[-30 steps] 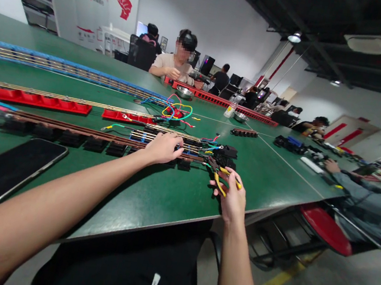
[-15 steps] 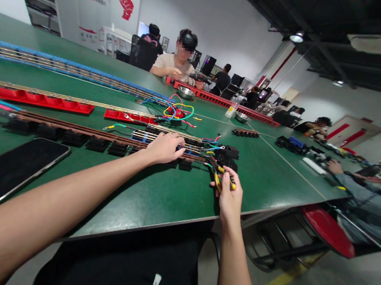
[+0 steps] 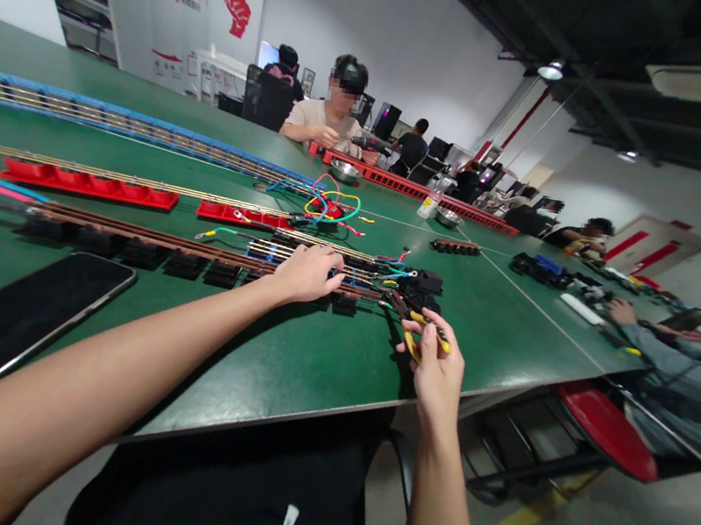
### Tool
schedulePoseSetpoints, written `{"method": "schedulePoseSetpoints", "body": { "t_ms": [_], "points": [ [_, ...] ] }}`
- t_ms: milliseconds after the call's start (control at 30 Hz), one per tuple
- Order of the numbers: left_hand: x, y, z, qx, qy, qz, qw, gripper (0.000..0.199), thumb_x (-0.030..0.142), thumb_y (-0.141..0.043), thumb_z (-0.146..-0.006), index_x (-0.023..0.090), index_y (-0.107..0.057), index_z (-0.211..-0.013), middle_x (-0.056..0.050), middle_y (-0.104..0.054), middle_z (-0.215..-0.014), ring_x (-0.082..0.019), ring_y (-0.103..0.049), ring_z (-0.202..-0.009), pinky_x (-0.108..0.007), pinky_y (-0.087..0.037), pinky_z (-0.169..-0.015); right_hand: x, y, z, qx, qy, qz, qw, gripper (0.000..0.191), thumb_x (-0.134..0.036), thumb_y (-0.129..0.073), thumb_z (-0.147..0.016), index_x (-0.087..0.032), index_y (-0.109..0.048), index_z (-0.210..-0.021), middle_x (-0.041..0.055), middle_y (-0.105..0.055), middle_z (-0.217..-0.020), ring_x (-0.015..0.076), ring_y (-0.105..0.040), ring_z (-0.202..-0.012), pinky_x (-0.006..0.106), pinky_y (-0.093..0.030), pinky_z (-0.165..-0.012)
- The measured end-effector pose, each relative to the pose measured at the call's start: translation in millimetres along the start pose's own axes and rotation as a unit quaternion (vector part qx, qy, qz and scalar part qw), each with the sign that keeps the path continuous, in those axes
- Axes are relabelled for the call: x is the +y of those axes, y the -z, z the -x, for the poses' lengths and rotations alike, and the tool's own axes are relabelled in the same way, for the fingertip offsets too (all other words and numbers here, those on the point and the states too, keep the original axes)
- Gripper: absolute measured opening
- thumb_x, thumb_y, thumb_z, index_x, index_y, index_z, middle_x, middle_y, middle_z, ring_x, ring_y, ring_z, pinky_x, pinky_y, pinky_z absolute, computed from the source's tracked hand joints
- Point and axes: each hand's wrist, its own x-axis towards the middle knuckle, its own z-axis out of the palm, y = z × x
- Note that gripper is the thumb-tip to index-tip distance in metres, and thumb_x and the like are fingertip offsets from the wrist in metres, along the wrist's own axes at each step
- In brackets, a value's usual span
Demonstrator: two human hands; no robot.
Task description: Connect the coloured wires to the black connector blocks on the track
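My left hand (image 3: 309,274) lies over the brown rails (image 3: 193,246) of a long assembly with black blocks, its fingers wrapped over the bars. My right hand (image 3: 438,356) holds yellow-handled pliers (image 3: 411,340) at the right end of the assembly. The jaws point up and left, close to a small green wire (image 3: 387,306); whether they touch it I cannot tell. Black end pieces (image 3: 423,285) and coloured wires sit just beyond the pliers.
A phone (image 3: 21,326) lies at the left front. Behind are red trays (image 3: 90,184), a blue rail (image 3: 146,126) and looped wires (image 3: 333,206). Across the green table (image 3: 278,384), a person (image 3: 330,117) holds a power tool. Another person's hand (image 3: 620,312) rests at right.
My right hand and the pliers have shifted right, with the handles tilted flatter. My left hand stays on the rails. The whole view has shifted slightly.
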Motion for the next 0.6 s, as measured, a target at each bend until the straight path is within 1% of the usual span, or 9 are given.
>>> {"method": "schedulePoseSetpoints", "body": {
  "t_ms": [67, 133, 200, 300, 367, 433, 500, 600],
  "points": [
    [0, 0.2, 0, 0.0, 0.0, 0.002, 1.0, 0.026, 0.034, -0.045, -0.09, 0.02, -0.064, -0.101, -0.01, -0.065, -0.117, -0.029, -0.058, -0.107, -0.044, -0.044, -0.088, -9, 5, 3, 0.002, 0.0, -0.004, 1.0, 0.046, -0.055, -0.058, -0.085, -0.02, -0.059, -0.115, 0.008, -0.072, -0.092, 0.0133, -0.065, -0.057, 0.021, -0.046, -0.046],
    [0, 0.5, 0, -0.001, 0.001, 0.006, 1.0, 0.026, 0.034, -0.045, -0.09, 0.02, -0.064, -0.101, -0.01, -0.064, -0.117, -0.029, -0.058, -0.107, -0.045, -0.044, -0.088, -15, 11, 3, 0.021, 0.008, -0.007, 1.0, 0.046, -0.055, -0.058, -0.085, -0.021, -0.059, -0.116, 0.0083, -0.072, -0.094, 0.0137, -0.066, -0.059, 0.019, -0.042, -0.043],
    [0, 0.6, 0, -0.002, 0.002, 0.005, 1.0, 0.026, 0.035, -0.045, -0.091, 0.02, -0.064, -0.102, -0.01, -0.065, -0.117, -0.029, -0.058, -0.107, -0.044, -0.044, -0.088, -15, 14, 0, 0.046, 0.023, -0.006, 0.999, 0.045, -0.054, -0.057, -0.086, -0.021, -0.058, -0.117, 0.0084, -0.072, -0.096, 0.0135, -0.067, -0.06, 0.018, -0.04, -0.042],
    [0, 0.6, 0, -0.004, 0.001, 0.002, 1.0, 0.026, 0.035, -0.045, -0.091, 0.02, -0.064, -0.102, -0.01, -0.065, -0.117, -0.028, -0.058, -0.107, -0.043, -0.044, -0.088, -3, 15, -10, 0.066, 0.04, -0.008, 0.997, 0.046, -0.054, -0.057, -0.086, -0.02, -0.057, -0.117, 0.0085, -0.072, -0.096, 0.0132, -0.067, -0.061, 0.017, -0.04, -0.042],
    [0, 0.6, 0, -0.004, 0.001, 0.0, 1.0, 0.026, 0.036, -0.045, -0.091, 0.021, -0.063, -0.102, -0.01, -0.065, -0.117, -0.028, -0.059, -0.107, -0.043, -0.044, -0.088, 8, 12, -18, 0.063, 0.037, -0.012, 0.997, 0.048, -0.055, -0.058, -0.085, -0.019, -0.056, -0.117, 0.0088, -0.071, -0.095, 0.013, -0.066, -0.06, 0.017, -0.038, -0.04],
    [0, 0.6, 0, -0.001, 0.0, -0.001, 1.0, 0.026, 0.036, -0.045, -0.091, 0.021, -0.063, -0.102, -0.01, -0.064, -0.117, -0.028, -0.059, -0.107, -0.043, -0.044, -0.088, 17, 9, -23, 0.056, 0.033, -0.011, 0.998, 0.049, -0.055, -0.058, -0.085, -0.019, -0.056, -0.117, 0.0089, -0.072, -0.096, 0.0131, -0.066, -0.061, 0.017, -0.039, -0.041],
    [0, 0.8, -1, -0.001, -0.001, -0.004, 1.0, 0.026, 0.035, -0.045, -0.091, 0.02, -0.063, -0.102, -0.009, -0.064, -0.117, -0.027, -0.059, -0.107, -0.042, -0.045, -0.088, 21, 5, -27, 0.054, 0.032, -0.007, 0.998, 0.049, -0.055, -0.056, -0.086, -0.018, -0.056, -0.117, 0.0089, -0.072, -0.096, 0.0132, -0.067, -0.062, 0.018, -0.041, -0.042],
    [0, 1.1, -1, -0.003, 0.0, -0.007, 1.0, 0.026, 0.035, -0.045, -0.091, 0.021, -0.063, -0.101, -0.009, -0.065, -0.117, -0.027, -0.059, -0.106, -0.042, -0.045, -0.088, 20, 0, -35, 0.048, 0.031, -0.01, 0.998, 0.05, -0.056, -0.056, -0.085, -0.018, -0.056, -0.117, 0.0091, -0.072, -0.096, 0.0138, -0.067, -0.064, 0.019, -0.045, -0.045]
  ]
}}
